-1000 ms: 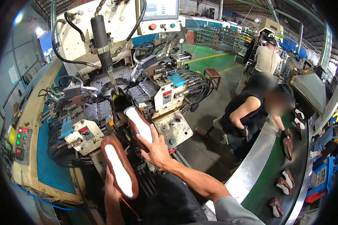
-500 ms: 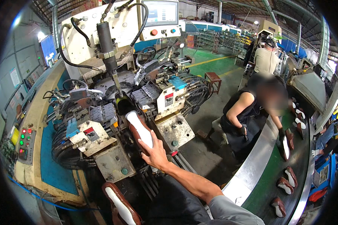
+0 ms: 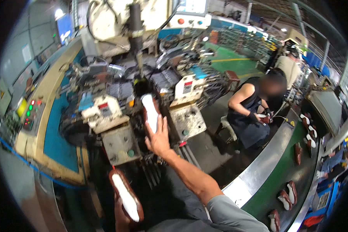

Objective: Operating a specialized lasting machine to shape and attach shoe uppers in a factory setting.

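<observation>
A brown shoe, white underside facing up, sits in the middle of the machine between its two clamp units. My right hand rests on the near end of that shoe, fingers stretched out and apart over the white underside. At the lower left is a second brown shoe, also white side up and tilted. My left hand grips it from the side and below, most of its fingers hidden under the shoe. A dark metal ram points down just beyond the first shoe.
Left of the machine is a panel of lit buttons. Metal plates flank the work spot. On the right, a green conveyor carries several brown shoes. A seated co-worker handles a shoe beside it.
The view has shifted, so the machine sits further right. The shoe in my left hand shows more fully. The co-worker has drawn back from the conveyor and holds a shoe. My right hand stays on its shoe.
</observation>
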`<state>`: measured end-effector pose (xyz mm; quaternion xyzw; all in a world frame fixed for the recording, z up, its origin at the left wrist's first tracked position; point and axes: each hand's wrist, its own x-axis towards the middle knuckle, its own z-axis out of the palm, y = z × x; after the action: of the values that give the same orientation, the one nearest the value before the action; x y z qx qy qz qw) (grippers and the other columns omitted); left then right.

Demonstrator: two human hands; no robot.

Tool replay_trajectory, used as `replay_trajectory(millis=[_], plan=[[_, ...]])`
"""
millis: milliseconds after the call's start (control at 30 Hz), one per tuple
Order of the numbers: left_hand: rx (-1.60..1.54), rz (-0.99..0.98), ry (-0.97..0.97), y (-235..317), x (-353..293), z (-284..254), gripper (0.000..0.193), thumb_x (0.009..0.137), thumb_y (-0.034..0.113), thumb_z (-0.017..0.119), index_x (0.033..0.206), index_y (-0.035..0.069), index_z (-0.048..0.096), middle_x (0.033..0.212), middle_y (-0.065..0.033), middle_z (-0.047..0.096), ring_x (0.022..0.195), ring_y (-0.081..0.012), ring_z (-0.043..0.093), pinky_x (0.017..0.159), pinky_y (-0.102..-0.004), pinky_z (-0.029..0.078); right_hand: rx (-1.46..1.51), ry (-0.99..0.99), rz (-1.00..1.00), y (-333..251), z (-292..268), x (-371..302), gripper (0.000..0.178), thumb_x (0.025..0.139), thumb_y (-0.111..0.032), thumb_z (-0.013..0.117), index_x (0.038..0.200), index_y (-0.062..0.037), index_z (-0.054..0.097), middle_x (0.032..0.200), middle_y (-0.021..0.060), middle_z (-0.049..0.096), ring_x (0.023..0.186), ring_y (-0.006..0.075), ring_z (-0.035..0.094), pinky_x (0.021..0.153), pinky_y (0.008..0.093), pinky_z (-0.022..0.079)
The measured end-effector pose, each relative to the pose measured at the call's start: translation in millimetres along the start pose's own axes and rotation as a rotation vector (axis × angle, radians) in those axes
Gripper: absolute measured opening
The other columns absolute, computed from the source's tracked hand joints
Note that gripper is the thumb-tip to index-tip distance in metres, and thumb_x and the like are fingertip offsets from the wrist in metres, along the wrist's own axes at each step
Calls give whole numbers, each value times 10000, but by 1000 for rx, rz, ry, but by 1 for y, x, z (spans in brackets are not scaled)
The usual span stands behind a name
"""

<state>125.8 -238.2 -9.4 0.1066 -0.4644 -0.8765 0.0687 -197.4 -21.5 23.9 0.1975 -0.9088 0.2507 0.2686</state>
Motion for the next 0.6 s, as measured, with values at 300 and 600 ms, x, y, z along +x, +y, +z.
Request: replay_trajectory(millis=[300, 600], plan=[[48, -192, -114, 1, 28, 36, 902, 996, 280, 601, 1779, 87, 196, 1671, -129, 486, 1494, -289, 531, 1251, -462, 443, 6, -39, -36, 8, 18, 17, 904, 879, -212, 814, 1677, -69, 415, 1734, 364, 251, 1641, 555, 188, 1316, 673, 218], [364, -186, -164, -4, 88, 66, 1065, 881, 132, 686, 1787, 75, 130, 1776, -170, 328, 1651, -318, 325, 1346, -464, 274, -114, 7, -59, 38, 58, 128, 837, 892, -313, 787, 1645, -95, 493, 1686, 384, 342, 1614, 554, 258, 1310, 655, 260]])
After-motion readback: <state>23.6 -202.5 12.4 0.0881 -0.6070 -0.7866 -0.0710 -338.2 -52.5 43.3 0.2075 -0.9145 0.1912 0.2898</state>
